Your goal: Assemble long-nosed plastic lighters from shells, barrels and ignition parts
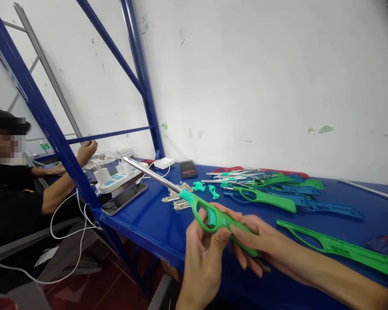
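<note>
A green long-necked gas lighter (226,224) with a silver metal tube and a teal trigger is held above the table's front edge, its tube pointing up and to the left. My left hand (202,258) wraps round it near the trigger loop, thumb pressed on the body. My right hand (254,237) grips the handle end from the right, thumb on top. Beyond the lighter lie small teal trigger pieces (214,192) and a cluster of small metallic parts (181,199). A green half shell (342,249) lies to the right of my right hand.
Blue table (148,221). Green, blue and red lighter shells with metal tubes (268,189) are heaped at the back. A phone (125,199) and power strip (119,181) lie left, beside a blue frame post (45,112). A screwdriver (383,242) lies right. A co-worker (16,189) sits left.
</note>
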Available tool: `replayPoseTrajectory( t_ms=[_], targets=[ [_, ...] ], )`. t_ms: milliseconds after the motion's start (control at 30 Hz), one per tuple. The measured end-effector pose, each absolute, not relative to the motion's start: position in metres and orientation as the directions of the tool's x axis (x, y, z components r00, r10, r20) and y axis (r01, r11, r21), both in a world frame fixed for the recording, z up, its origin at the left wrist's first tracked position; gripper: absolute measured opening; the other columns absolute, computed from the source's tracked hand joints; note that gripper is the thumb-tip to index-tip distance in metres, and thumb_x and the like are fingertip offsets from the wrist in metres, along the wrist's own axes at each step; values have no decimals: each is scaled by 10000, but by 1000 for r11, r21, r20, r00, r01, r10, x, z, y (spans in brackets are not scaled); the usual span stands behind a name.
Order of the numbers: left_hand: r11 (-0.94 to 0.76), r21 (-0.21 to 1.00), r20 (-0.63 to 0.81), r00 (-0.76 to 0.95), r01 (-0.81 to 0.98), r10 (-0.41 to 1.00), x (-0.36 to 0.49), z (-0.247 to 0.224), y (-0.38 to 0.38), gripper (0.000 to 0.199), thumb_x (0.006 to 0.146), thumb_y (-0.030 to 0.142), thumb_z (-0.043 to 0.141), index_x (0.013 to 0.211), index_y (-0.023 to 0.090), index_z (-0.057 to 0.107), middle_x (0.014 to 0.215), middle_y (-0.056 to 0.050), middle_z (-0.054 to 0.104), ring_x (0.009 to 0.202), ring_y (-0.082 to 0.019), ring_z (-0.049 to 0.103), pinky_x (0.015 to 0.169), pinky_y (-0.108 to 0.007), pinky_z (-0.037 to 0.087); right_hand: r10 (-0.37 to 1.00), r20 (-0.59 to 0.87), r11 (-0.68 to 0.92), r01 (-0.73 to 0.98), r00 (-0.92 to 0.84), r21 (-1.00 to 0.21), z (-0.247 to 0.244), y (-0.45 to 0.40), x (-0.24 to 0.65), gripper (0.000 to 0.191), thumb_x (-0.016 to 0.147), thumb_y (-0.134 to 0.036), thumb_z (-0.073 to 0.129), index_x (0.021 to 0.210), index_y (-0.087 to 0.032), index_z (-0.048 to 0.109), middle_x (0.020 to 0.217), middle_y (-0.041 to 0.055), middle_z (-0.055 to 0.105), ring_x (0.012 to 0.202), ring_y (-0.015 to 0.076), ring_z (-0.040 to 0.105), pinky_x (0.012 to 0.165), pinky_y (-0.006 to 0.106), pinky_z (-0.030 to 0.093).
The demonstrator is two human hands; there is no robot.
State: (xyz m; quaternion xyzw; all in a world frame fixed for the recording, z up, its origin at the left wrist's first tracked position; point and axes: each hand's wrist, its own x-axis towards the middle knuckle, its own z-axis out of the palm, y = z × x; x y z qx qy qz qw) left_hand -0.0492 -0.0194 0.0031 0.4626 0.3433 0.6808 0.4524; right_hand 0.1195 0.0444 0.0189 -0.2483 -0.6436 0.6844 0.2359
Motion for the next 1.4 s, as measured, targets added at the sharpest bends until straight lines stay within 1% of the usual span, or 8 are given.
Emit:
replayPoseTrajectory(
  t_ms=[267,433,633,800,900,1100,1300,1400],
  targets=[
    [-363,886,312,-208,-288,927,-47,-2,-23,660,921,715,991,1283,184,840,1247,-179,897,1076,-363,870,926,-397,716,646,-25,-50,-9,-763,-999,23,42,119,822,904,-980,769,1088,-179,769,729,8,690,528,113,618,461,247,213],
    [-366,867,314,-200,-339,928,-48,-1,-12,649,924,654,1012,1359,196,863,1312,-180,901,1176,-388,876,1095,-473,704,686,21,-24,-52,-727,-998,20,44,116,742,917,-937,797,946,-204,683,750,-25,658,504,77,541,450,232,258],
    [-379,854,284,-291,-357,914,-52,-4,0,647,1028,720,881,1346,156,874,1242,-171,910,1296,-394,834,1199,-465,619,728,41,-14,-75,-684,-997,15,44,111,674,922,-861,856,1032,-222,671,794,-51,642,519,73,506,410,205,293],
    [-317,854,195,-311,-413,930,-47,-2,-1,569,1028,657,883,1319,168,865,1195,-157,904,1238,-389,833,1052,-424,659,726,36,-12,-65,-687,-998,15,43,112,677,937,-850,854,1135,-221,701,909,-18,673,597,91,571,425,196,348],
    [-262,845,134,-290,-466,948,-39,5,-7,564,1061,653,820,1383,190,818,1231,-153,895,1034,-305,842,822,-330,661,710,22,-35,-67,-704,-997,14,43,113,695,974,-863,808,1245,-232,699,936,-14,673,602,97,603,432,200,331],
    [-235,813,62,-323,-532,944,-9,27,-16,671,1029,677,782,1533,237,720,1091,-71,840,597,-132,611,446,-202,444,683,11,-90,-99,-730,-991,10,41,118,730,925,-919,812,1121,-224,708,816,-34,611,553,85,521,462,213,286],
    [-261,789,35,-384,-557,923,16,33,-9,505,1042,611,734,1404,262,785,1065,-23,712,613,-103,537,463,-184,434,713,-56,-183,-108,-699,-977,13,39,122,1008,864,-960,821,1613,-322,604,821,-40,649,546,96,471,502,220,286],
    [-262,810,31,-409,-524,912,23,29,-4,498,1076,611,671,1412,263,790,1111,-48,724,697,-147,624,486,-209,455,728,-91,-211,-95,-680,-973,15,40,126,1016,810,-955,876,1585,-338,652,820,-30,663,589,123,530,533,229,299]
  ],
)
